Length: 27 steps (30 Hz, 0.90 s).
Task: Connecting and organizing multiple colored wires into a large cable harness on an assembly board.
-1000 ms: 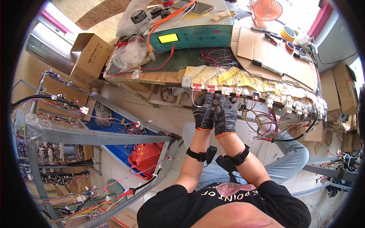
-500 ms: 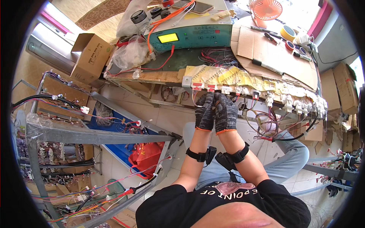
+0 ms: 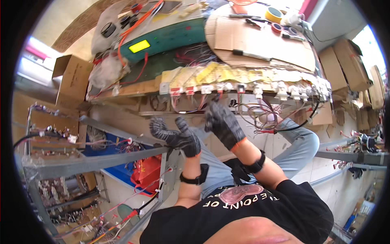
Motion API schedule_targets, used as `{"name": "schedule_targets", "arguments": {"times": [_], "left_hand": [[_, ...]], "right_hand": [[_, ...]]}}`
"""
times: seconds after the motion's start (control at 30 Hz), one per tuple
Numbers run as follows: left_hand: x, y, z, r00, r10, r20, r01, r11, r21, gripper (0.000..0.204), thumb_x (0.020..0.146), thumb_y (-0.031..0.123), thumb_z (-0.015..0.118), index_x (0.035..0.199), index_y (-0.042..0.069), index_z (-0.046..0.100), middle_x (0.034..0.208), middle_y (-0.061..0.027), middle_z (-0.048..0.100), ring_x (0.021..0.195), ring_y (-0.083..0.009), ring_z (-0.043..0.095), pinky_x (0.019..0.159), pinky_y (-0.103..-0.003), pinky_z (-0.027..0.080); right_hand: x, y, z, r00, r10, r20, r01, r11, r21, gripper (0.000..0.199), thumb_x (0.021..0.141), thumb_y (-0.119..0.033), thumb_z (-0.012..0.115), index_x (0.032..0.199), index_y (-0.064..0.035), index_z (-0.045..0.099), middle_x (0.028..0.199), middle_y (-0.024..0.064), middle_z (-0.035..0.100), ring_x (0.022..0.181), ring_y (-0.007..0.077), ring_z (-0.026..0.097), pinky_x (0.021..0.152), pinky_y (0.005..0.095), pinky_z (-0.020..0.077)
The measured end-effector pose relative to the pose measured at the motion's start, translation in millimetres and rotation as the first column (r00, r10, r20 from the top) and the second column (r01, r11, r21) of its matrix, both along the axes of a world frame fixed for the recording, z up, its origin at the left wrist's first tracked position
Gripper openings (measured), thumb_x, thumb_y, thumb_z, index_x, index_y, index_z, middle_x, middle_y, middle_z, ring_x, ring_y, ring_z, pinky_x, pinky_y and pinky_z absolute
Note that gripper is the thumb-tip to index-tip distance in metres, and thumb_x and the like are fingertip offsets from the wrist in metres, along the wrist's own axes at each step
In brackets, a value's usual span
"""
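My left hand [image 3: 181,137], in a dark grey knitted glove, is held over my lap below the bench edge. Its fingers and thumb are spread, with nothing between them. My right hand [image 3: 224,127], gloved alike, is raised just under a row of white and red plug connectors [image 3: 206,89] along the bench's front edge. The right fingers are curled together; what they hold, if anything, is hidden and blurred. Thin wires [image 3: 202,105] loop down from the connectors to the left of that hand. A bundle of coloured wires [image 3: 254,118] hangs to its right.
On the bench stand a teal tester box [image 3: 166,40] with a lit yellow screen, cardboard sheets [image 3: 260,38], a black marker [image 3: 252,55] and tape rolls [image 3: 274,14]. A grey metal frame [image 3: 101,157] strung with wire harnesses is at my left; cardboard boxes [image 3: 350,65] stand at the right.
My hands were together at the connectors and have parted. The left has dropped down and left and spread its fingers; the right stays near the connectors. The whole view has shifted and tilted.
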<state>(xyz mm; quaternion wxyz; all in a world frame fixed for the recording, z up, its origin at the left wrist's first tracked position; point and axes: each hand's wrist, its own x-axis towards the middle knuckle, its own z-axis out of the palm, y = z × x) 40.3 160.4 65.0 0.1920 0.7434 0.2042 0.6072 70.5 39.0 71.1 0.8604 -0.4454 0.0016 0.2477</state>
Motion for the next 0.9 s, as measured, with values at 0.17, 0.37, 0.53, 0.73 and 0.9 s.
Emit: {"name": "schedule_targets", "arguments": {"times": [0.17,0.37,0.53,0.73,0.9], "left_hand": [[80.3,-39.1,104.7,0.447,-0.621,-0.644,0.822,0.569,0.022,0.043,0.077,0.008,0.058,0.118,0.009,0.047,0.111,-0.0122,0.049,0.095,-0.0279,0.054,0.077,-0.034,0.046],[205.6,-67.0,85.9,0.236,-0.142,-0.961,0.832,0.540,0.124,0.032,0.083,0.017,0.048,0.114,0.007,0.049,0.105,-0.0168,0.051,0.090,-0.0337,0.056,0.078,-0.038,0.047],[101.9,-80.6,75.8,0.025,-0.756,-0.654,0.987,0.125,-0.106,0.023,0.084,0.018,0.053,0.101,0.002,0.051,0.090,-0.0148,0.055,0.084,-0.0313,0.056,0.074,-0.037,0.046],[1.6,-70.9,61.1,0.084,-0.941,-0.327,0.663,0.297,-0.687,0.017,0.083,0.012,0.056,0.097,0.001,0.053,0.082,-0.0093,0.058,0.069,-0.0193,0.057,0.062,-0.028,0.048],[-24.9,-63.0,29.3,0.157,-0.988,0.005,0.343,0.050,-0.938,0.014,0.083,0.008,0.058,0.095,0.002,0.054,0.085,-0.0030,0.060,0.066,-0.0070,0.054,0.054,-0.022,0.048]], "right_hand": [[-36.3,-71.1,21.3,0.969,0.245,-0.016,-0.245,0.969,-0.019,0.041,0.092,-0.034,0.042,0.113,0.0004,0.049,0.076,0.0079,0.058,0.059,0.0122,0.054,0.054,0.0237,0.0441],[-36.4,-126.8,71.0,0.918,0.395,0.042,-0.378,0.902,-0.210,0.044,0.092,-0.040,0.040,0.094,0.0002,0.060,0.048,0.0016,0.050,0.030,0.0074,0.039,0.034,0.0174,0.0308],[12.0,-127.0,51.4,0.703,-0.087,0.706,0.507,0.758,-0.411,0.026,0.091,-0.026,0.047,0.098,-0.0016,0.054,0.057,-0.0005,0.047,0.046,0.0051,0.044,0.041,0.0190,0.0346],[72.0,-96.1,55.0,0.598,-0.081,0.797,0.630,0.662,-0.405,0.018,0.081,-0.015,0.060,0.073,-0.0009,0.053,0.056,0.0038,0.052,0.051,0.0102,0.050,0.047,0.0277,0.0402],[75.4,-78.8,50.0,0.553,0.063,0.831,0.688,0.529,-0.497,0.018,0.075,-0.015,0.064,0.069,-0.0016,0.054,0.056,0.0127,0.057,0.047,0.0234,0.056,0.047,0.0316,0.0432]]}}
